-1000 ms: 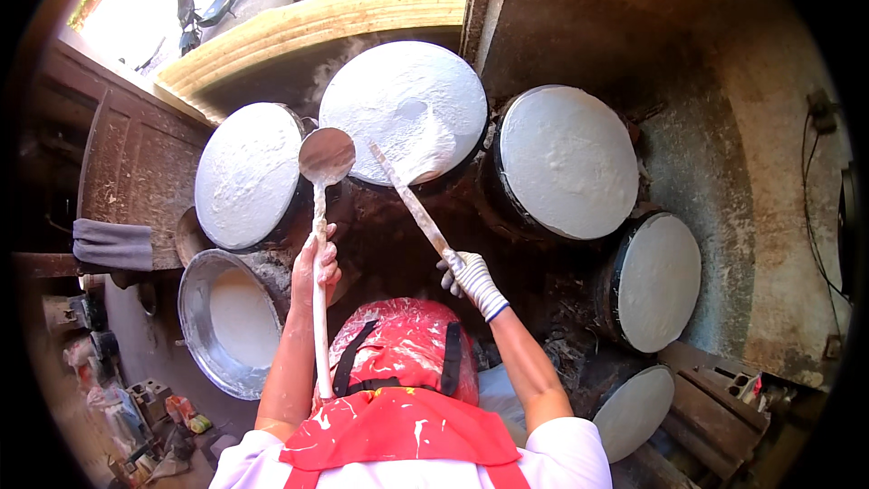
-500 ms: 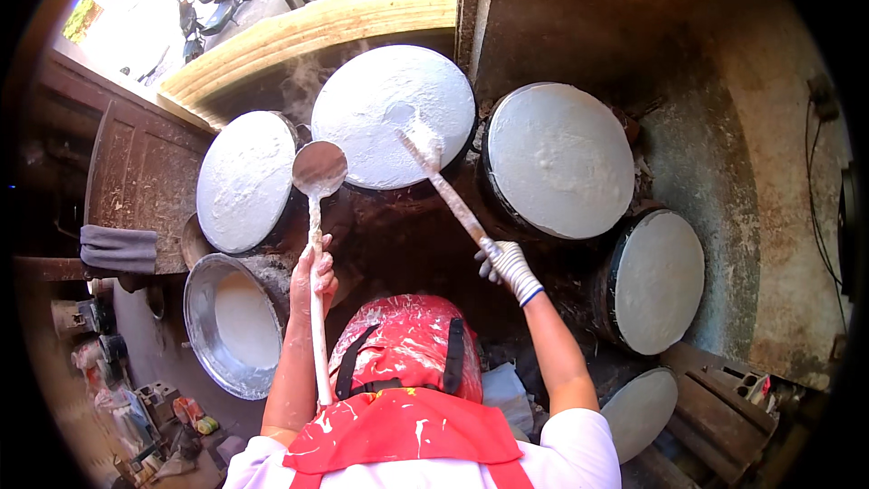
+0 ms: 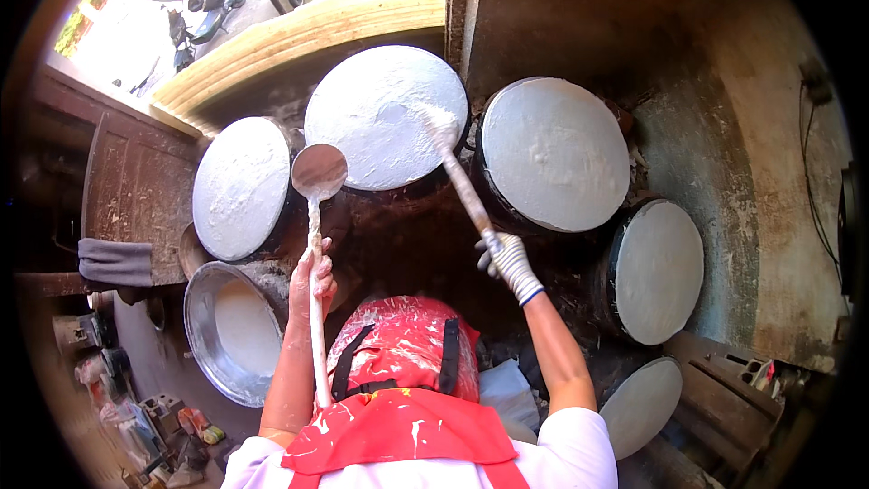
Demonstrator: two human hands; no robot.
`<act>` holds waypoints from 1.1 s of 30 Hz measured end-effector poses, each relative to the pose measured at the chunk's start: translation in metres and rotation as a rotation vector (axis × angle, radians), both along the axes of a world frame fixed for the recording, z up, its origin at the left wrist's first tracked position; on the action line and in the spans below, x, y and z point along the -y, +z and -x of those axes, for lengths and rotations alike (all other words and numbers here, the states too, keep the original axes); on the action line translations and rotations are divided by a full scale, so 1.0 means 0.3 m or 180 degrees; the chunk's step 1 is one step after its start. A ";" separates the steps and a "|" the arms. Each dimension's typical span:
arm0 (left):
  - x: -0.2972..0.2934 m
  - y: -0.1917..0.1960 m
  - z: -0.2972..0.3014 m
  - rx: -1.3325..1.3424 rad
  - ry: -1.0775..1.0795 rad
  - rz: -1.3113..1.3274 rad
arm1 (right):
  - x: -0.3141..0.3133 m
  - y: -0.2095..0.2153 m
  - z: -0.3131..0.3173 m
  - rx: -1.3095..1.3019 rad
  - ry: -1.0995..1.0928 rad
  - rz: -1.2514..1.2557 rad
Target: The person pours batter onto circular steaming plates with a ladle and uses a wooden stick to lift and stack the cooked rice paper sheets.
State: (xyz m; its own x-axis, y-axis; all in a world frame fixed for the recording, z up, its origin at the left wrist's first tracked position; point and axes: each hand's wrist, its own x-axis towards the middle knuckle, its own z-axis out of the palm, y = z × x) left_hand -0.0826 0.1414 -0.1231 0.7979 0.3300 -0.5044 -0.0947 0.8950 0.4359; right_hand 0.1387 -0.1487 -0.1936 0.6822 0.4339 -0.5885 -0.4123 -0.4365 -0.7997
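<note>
My bare left hand point(image 3: 313, 281), smeared with white, is closed round the long pale handle of a ladle point(image 3: 319, 169). Its round bowl is raised before the near left edge of a wide round vessel point(image 3: 362, 113) with a rough white surface. My right hand point(image 3: 509, 268), in a white striped glove, grips a long stick-like tool point(image 3: 465, 192). The white-coated far end lies over the right part of that vessel's surface; whether it is a brush or a paddle, I cannot make out.
Round white-topped vessels stand at the left point(image 3: 241, 188), at the right point(image 3: 555, 154) and farther right point(image 3: 659, 272). A metal basin point(image 3: 204, 324) of white liquid stands near my left forearm. A grey cloth point(image 3: 116, 263) hangs at the left; scooters point(image 3: 210, 14) show outside.
The tool in my right hand has swung right, its far end moving toward the vessel's right side. My left hand and the ladle stay nearly still. The view has shifted slightly.
</note>
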 end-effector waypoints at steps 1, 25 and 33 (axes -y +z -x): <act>-0.017 -0.007 0.007 0.0021 -0.0010 0.0028 | -0.012 -0.001 0.058 -0.0194 0.0331 -0.0031; -0.293 -0.024 0.040 0.0081 -0.0779 -0.0222 | -0.539 -0.059 0.108 0.2657 -0.0086 0.0655; -0.325 -0.023 0.070 0.0001 -0.0948 -0.0214 | -0.513 -0.205 0.205 0.2487 -0.0921 0.0042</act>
State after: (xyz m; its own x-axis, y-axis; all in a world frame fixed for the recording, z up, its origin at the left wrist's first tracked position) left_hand -0.1035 0.2390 -0.1300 0.8648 0.1142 -0.4889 0.1674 0.8526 0.4951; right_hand 0.0771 0.0052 -0.2552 0.9797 0.1752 0.0969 0.1621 -0.4099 -0.8976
